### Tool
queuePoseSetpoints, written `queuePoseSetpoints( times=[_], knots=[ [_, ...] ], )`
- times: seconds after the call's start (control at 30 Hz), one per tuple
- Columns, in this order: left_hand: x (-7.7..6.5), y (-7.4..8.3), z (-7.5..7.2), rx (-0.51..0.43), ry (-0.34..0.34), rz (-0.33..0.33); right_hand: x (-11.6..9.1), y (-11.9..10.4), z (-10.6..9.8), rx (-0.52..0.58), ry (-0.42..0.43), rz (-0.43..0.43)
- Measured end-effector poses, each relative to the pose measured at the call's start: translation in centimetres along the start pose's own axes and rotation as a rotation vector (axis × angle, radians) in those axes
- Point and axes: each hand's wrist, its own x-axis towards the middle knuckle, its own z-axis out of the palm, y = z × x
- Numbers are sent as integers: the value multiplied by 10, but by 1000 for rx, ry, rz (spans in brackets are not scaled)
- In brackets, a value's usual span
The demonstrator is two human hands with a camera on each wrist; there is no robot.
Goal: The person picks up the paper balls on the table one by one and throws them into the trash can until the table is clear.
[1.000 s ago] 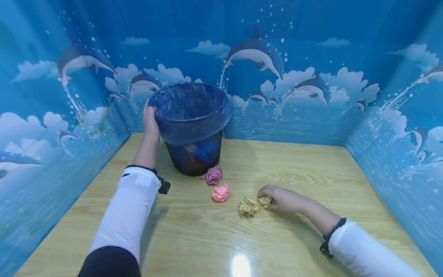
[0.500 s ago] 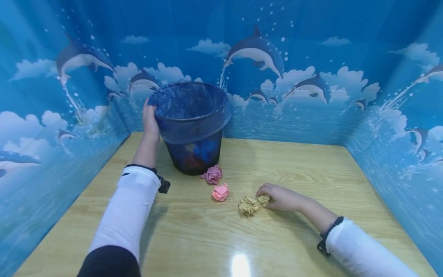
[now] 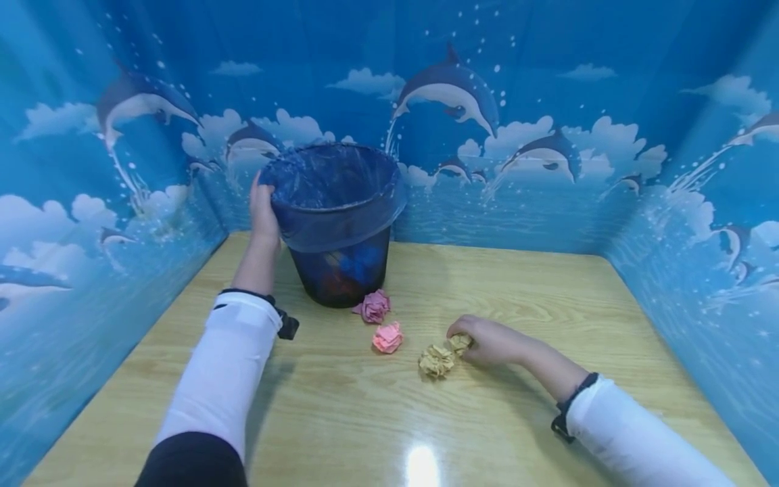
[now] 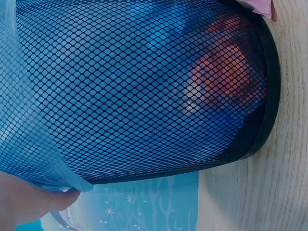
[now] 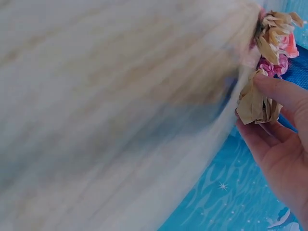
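My left hand (image 3: 264, 210) grips the upper left side of a black mesh wastebasket (image 3: 341, 270). A translucent blue bin liner (image 3: 335, 230) folds over the rim; in the left wrist view my thumb (image 4: 62, 198) lies by its edge. My right hand (image 3: 493, 340) pinches a crumpled tan paper ball (image 5: 258, 103) between thumb and fingers, close over the table. Just left of it lies a second tan paper ball (image 3: 436, 362). A bright pink paper ball (image 3: 387, 337) and a mauve paper ball (image 3: 374, 306) lie nearer the wastebasket, the mauve one at its foot.
Coloured crumpled scraps (image 4: 224, 72) show through the mesh low inside the wastebasket. The wood-grain table (image 3: 523, 291) is walled at the back and both sides by a blue dolphin-print sheet (image 3: 548, 67).
My right hand has shifted slightly left and up in the head view, with the tan ball in its fingers. My left hand and the wastebasket stay put.
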Motion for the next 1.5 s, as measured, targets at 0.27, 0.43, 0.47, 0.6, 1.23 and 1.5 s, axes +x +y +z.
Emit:
queuePoseSetpoints(
  times=[0.27,0.43,0.47,0.6,1.23,1.5],
  knots=[
    [1,0,1,0,-7,-8,2,-1,-14,-17,40,-19],
    [1,0,2,-7,-9,-23,5,-3,-24,-13,59,9],
    [1,0,2,-9,-10,-25,5,-4,-27,-8,66,18],
    [1,-1,4,-5,-8,-21,7,-5,-38,-3,106,45],
    [2,1,0,-23,-8,-27,41,-16,-91,20,400,10],
    [3,0,-2,-30,-1,-26,63,-34,-116,1,508,-9]
  ],
)
